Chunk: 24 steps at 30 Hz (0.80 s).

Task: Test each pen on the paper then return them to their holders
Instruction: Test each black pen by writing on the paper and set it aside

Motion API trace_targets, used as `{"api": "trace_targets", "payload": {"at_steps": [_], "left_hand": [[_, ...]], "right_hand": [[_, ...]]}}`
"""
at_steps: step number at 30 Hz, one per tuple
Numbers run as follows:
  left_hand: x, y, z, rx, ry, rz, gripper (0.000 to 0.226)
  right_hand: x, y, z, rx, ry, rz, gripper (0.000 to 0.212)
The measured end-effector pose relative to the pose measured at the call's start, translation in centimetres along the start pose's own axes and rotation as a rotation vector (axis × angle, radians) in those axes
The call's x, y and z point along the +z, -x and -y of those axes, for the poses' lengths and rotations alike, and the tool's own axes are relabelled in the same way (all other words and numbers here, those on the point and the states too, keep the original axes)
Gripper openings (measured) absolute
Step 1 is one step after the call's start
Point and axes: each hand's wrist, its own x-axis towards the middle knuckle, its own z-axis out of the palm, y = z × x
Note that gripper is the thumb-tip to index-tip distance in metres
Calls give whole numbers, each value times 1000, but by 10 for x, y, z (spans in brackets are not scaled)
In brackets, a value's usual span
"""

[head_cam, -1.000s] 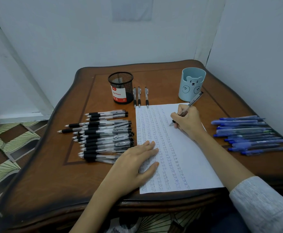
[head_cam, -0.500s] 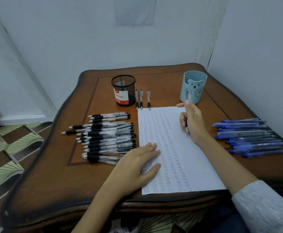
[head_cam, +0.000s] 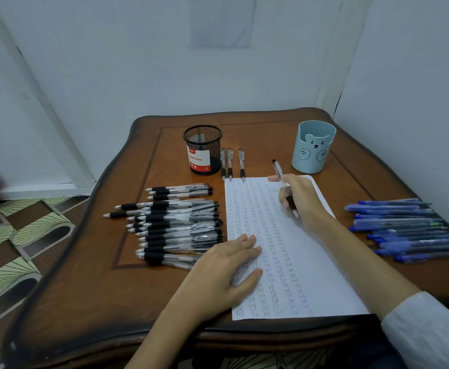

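**Q:** Where is the pen under test?
**A:** The pen (head_cam: 277,169) is in the right hand (head_cam: 302,197), whose fingers curl round its black grip, above the far part of the paper (head_cam: 306,265). The button end points away, toward the cup (head_cam: 313,146), and the tip points back along the wrist. This is judged a carrying hold, not a writing hold. Whether the tip touches the sheet cannot be told.

**Q:** And the left hand (head_cam: 223,270)?
**A:** It lies flat with straight fingers on the paper's near-left part, probably to stop the sheet sliding.

**Q:** Why the two stacks?
**A:** Black pens (head_cam: 178,222) lie left of the paper and blue pens (head_cam: 404,227) lie right of it. The sorting probably matches the mesh holder (head_cam: 203,149) and the cup at the back of the bench (head_cam: 106,288). Three pens (head_cam: 230,163) lie just beside the mesh holder. No pen shows above either rim.
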Motion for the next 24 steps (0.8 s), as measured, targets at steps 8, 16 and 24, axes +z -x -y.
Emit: {"api": "trace_targets", "payload": {"at_steps": [8,16,24], "left_hand": [[1,-1,3,27,21,-28,52],[5,-2,7,53,40,-62,49],[8,-3,8,55,36,-92,49]], "right_hand": [[31,-44,24,-45,261,88,18],[66,-98,24,-95,378,-135,16],[78,-106,21,-200,462,-130,13]]}}
